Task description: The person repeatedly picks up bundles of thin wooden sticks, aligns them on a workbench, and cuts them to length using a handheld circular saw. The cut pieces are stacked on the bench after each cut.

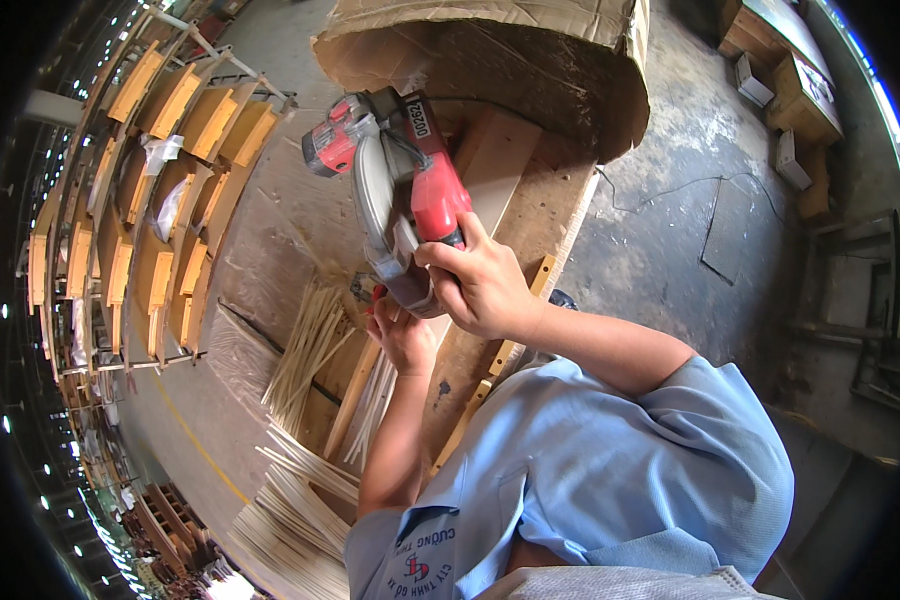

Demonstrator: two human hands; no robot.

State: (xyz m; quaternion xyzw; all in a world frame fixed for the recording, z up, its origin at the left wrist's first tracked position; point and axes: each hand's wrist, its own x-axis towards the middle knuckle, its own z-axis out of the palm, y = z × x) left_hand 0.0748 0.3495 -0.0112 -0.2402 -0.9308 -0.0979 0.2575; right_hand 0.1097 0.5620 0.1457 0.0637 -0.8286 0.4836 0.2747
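Wrapping around the red handle (440, 200) of a grey-and-red power saw (372, 190), the person's right grip (487, 285) is closed on it, thumb and fingers bent. In the head view, the saw sits above a wooden tabletop (445, 375), in front of the person and near a large cardboard box (530, 60). The left grip (407, 338) is below the saw's lower end, fingers curled close to a small red part (378, 292); whether it holds that part cannot be told. Yellow strips with holes (505, 356) run along the tabletop on the person's right. To the left lie thin pale wooden sticks (308, 345), with more sticks nearer the person. Farther left, a rack (130, 365) carries rows of yellowish wooden pieces (210, 125).
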